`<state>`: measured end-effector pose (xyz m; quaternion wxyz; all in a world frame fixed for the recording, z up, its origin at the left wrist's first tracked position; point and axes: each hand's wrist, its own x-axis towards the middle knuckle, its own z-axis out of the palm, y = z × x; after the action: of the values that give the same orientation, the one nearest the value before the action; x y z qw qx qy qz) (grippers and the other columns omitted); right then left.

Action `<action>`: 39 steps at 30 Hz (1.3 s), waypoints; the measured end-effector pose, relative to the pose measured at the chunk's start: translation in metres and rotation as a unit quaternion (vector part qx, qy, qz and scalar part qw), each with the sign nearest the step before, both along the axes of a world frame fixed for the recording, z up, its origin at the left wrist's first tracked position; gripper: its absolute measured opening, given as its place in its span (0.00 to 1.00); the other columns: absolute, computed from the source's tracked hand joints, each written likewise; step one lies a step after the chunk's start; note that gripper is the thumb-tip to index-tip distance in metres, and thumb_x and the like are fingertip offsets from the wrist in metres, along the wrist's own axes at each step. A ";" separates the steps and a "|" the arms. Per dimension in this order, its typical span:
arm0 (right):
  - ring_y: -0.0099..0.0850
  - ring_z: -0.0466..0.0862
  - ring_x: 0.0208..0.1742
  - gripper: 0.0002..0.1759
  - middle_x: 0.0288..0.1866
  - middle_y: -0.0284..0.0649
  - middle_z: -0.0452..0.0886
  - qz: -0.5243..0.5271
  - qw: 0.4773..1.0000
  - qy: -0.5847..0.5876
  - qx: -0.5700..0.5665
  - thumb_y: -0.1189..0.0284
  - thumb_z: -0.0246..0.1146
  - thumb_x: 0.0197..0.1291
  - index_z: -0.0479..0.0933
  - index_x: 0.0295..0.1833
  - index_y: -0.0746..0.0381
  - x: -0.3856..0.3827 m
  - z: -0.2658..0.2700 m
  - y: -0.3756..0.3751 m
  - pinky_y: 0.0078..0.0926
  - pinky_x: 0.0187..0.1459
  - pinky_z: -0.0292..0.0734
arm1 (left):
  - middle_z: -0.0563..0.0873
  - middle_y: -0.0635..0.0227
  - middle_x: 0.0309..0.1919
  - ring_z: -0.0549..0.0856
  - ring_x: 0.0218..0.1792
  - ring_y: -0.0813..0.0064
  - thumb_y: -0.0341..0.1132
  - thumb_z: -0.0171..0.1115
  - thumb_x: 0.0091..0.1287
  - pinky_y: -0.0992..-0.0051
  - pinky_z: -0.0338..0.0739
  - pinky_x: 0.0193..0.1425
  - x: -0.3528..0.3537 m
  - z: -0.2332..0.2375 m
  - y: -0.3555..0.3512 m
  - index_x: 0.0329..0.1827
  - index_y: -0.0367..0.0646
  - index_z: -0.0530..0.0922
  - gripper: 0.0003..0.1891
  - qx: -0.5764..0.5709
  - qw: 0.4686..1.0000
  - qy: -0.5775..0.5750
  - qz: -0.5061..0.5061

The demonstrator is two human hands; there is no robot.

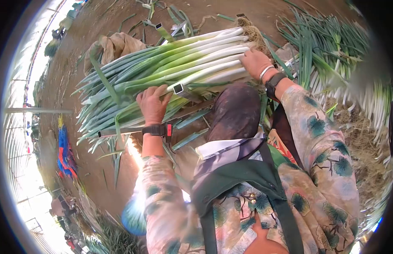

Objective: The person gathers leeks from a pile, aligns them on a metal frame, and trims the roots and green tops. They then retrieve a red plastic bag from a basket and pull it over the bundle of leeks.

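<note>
A thick pile of long green onions [188, 63] lies across a low metal frame, white stems and roots at the right, green leaves at the left. My right hand [255, 64], with a white bracelet and a dark watch, closes on the white end of a green onion close to the roots. Lower left, my left hand [153, 105] has its fingers curled round the green part at the near side of the pile; a dark wristband sits below it. Between my hands an upright square metal post [179, 89] of the frame stands against the pile.
More green onions [332, 46] are heaped at the right, above a mass of roots and debris [361, 144]. Crumpled tan cloth [116, 48] lies behind the leaf ends. My knee [234, 110] is close to the frame. A blue and red bundle [65, 152] is at the left.
</note>
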<state>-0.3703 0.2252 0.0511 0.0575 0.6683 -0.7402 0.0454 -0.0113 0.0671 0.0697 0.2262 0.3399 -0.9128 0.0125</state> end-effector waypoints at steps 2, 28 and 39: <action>0.46 0.83 0.43 0.10 0.39 0.47 0.81 0.008 0.999 0.028 -0.015 0.74 0.57 0.56 0.80 0.42 0.63 0.003 -0.013 0.000 0.43 0.45 0.79 | 0.85 0.76 0.37 0.82 0.43 0.72 0.42 0.71 0.56 0.65 0.65 0.55 -0.002 -0.003 0.000 0.39 0.59 0.86 0.08 0.002 1.000 0.027 -0.001; 0.49 0.77 0.44 0.28 0.54 0.49 0.72 -0.048 0.976 0.211 -0.035 0.66 0.53 0.61 0.70 0.66 0.65 0.007 -0.108 -0.004 0.47 0.47 0.76 | 0.81 0.70 0.39 0.77 0.50 0.63 0.36 0.68 0.52 0.60 0.66 0.57 0.029 0.039 -0.044 0.40 0.53 0.84 0.12 -0.072 0.988 -0.024 0.131; 0.50 0.78 0.44 0.24 0.55 0.50 0.74 -0.039 0.979 0.193 -0.046 0.71 0.53 0.62 0.72 0.63 0.68 0.006 -0.104 -0.002 0.49 0.47 0.76 | 0.84 0.54 0.39 0.83 0.42 0.55 0.39 0.57 0.66 0.56 0.76 0.44 0.148 0.036 -0.119 0.31 0.41 0.79 0.11 0.050 0.913 0.047 0.402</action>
<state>-0.3642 0.2235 -0.0534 0.2322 0.6319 -0.7376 -0.0528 0.1369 -0.0520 0.1061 0.2272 0.6891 -0.6869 0.0408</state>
